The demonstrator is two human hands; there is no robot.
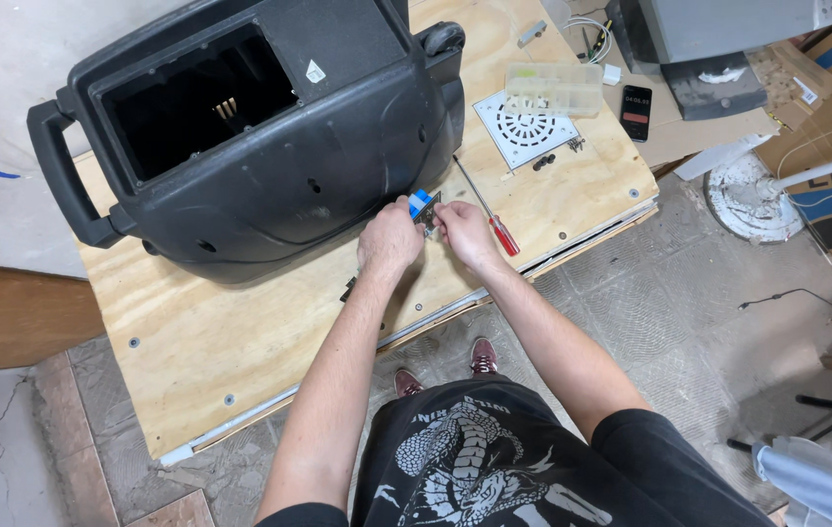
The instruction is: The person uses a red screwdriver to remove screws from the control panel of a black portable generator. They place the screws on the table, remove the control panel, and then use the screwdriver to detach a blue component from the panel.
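Blue-and-metal part [423, 206], small and pinched between both of my hands, sits just off the lower edge of the big black plastic housing [338, 166]. That housing is the largest thing on the desk [192, 342]: it lies on its side with a moulded handle [60, 176] at the left, a wheel [442, 37] at its upper right corner, and a rectangular opening [197, 102] facing me. Inside the opening I can see only a dark cavity with a few pale metal prongs [226, 107] at the back.

Beyond it lies a white square grille [525, 129] with a round slotted pattern, and overlapping its far edge is a clear plastic compartment box [553, 88]; its contents are too small for me to tell.

A red-handled screwdriver [489, 210] lies just beside my right hand. A dark phone [636, 112] rests farther right on cardboard.

My left hand [389, 239] is curled closed around the part from the left, thumb and fingers gripping it. My right hand [463, 232] pinches the same part from the right with its fingertips drawn together. A few dark screws [544, 161] lie near the grille.
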